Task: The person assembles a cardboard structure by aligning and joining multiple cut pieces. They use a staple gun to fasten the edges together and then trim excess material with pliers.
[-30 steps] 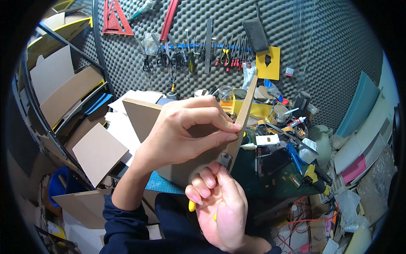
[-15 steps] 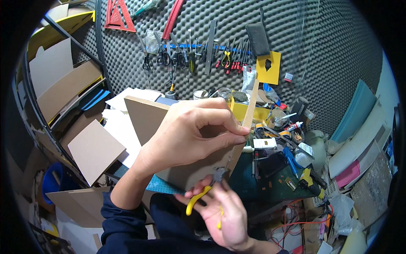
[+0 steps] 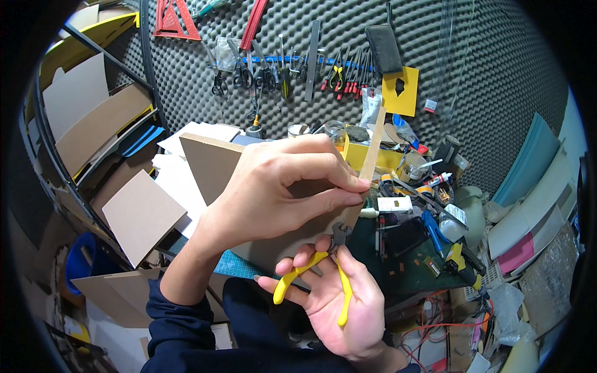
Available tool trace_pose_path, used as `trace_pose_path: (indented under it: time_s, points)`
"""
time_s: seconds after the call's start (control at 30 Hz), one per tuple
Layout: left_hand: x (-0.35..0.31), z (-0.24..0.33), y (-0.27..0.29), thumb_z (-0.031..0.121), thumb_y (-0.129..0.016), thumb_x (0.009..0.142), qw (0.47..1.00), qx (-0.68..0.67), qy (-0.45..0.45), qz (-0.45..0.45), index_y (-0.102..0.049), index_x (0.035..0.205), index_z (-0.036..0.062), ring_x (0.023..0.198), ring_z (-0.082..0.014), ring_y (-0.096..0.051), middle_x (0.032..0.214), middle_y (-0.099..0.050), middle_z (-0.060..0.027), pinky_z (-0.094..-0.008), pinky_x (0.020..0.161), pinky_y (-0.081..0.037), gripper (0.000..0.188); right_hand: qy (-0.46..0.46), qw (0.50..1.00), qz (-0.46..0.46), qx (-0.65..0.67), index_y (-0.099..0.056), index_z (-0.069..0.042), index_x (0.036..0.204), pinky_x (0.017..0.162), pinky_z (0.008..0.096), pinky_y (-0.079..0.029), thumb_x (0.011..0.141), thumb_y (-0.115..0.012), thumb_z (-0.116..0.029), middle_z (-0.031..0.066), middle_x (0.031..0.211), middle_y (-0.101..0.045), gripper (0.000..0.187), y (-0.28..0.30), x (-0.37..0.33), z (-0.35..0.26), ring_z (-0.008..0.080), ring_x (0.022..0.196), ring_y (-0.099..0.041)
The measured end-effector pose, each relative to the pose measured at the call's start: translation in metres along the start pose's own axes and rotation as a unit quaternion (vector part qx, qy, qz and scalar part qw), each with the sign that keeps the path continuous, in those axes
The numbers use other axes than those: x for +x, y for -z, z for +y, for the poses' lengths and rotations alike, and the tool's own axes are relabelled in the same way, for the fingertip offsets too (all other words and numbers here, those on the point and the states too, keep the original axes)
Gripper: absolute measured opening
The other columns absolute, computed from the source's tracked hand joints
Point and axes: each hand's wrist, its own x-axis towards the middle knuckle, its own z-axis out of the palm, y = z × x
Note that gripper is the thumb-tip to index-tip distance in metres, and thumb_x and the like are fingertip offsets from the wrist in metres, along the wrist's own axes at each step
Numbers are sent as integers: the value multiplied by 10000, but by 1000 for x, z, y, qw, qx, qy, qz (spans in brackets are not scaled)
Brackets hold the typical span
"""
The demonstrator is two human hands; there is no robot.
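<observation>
A brown-grey board stands tilted in front of me, with a narrow light-brown strip running along its right edge. My left hand reaches across the board. Its thumb and forefinger are pinched together at the strip; anything between the fingertips is too small to make out. Below it, my right hand is palm up around yellow-handled pliers. Their short grey jaws point up close to the strip's lower part, and the handles are spread. Whether the jaws touch the strip, I cannot tell.
Behind the board is a crowded dark green bench with bottles, tape and a blue-handled tool. Scissors and pliers hang on the grey foam wall. Sheets fill a rack at left, with a blue bin below. Cables lie lower right.
My right hand has brought the pliers up and slightly right, nearer the strip, and their handles show more fully. The left hand keeps its pinch; the view has shifted slightly.
</observation>
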Motion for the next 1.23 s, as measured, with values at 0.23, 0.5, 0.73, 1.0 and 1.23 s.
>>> trace_pose_path:
  time_s: [0.23,0.5,0.73,1.0,1.23]
  points:
    - [1,-1,0,93,-786,797,1000,-6,-16,3,-758,887,69,755,-171,-658,798,-668,-28,-279,646,-506,98,32,995,-13,92,-459,-88,1137,1060,562,-440,1087,-211,-296,95,1003,-521,327,-1,5,11,232,1052,-569]
    - [2,5,3,52,-795,778,1000,4,-1,-16,-761,900,51,760,-170,-666,817,-668,-44,-272,654,-512,127,44,987,19,152,-474,-105,1053,850,443,-463,1086,-286,-260,52,891,-461,246,-7,8,18,171,838,-479]
    - [6,6,5,18,-807,752,999,19,-17,-29,-770,920,42,754,-160,-664,830,-669,-60,-267,649,-508,174,71,982,1,177,-464,-112,1040,743,385,-429,1086,-307,-248,28,857,-448,213,-11,13,25,145,781,-448]
    - [8,9,5,-16,-803,740,998,42,-14,-38,-770,904,33,755,-153,-662,816,-669,-65,-261,645,-509,175,76,977,44,193,-456,-110,1006,636,320,-393,1089,-332,-262,-4,772,-389,213,-14,12,28,117,668,-374]
    - [11,9,6,-31,-805,741,998,27,-28,-42,-766,900,22,759,-152,-666,813,-670,-68,-257,643,-513,172,98,979,5,180,-473,-110,992,584,283,-354,1087,-345,-279,-12,745,-344,232,-9,18,35,109,623,-321]
